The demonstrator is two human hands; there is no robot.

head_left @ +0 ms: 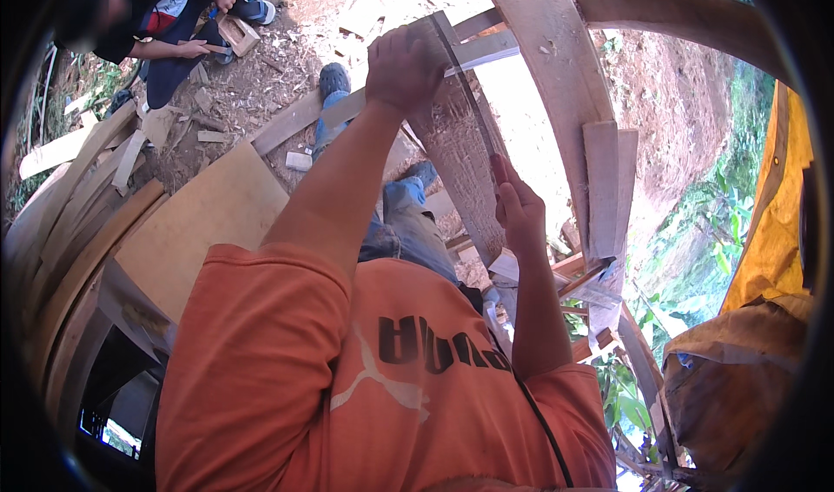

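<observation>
A wide rough wooden board (459,132) slants in front of me, its far end up and to the left. My left hand (405,71) is closed over that far end, with the fingertips partly hidden. At the board's right edge, my right hand (521,212) grips the reddish-brown handle (499,169) of a tool. A thin dark strip runs from the handle along the board's edge; whether it is the tool's blade or the shaded edge I cannot tell.
A curved plank (556,49) and shorter boards (601,188) stand to the right. Curved timbers (74,205) and a pale panel (204,223) lie left. Another person's hand (193,49) holds a tool near a wood block (239,34). A yellow tarp (769,223) hangs far right.
</observation>
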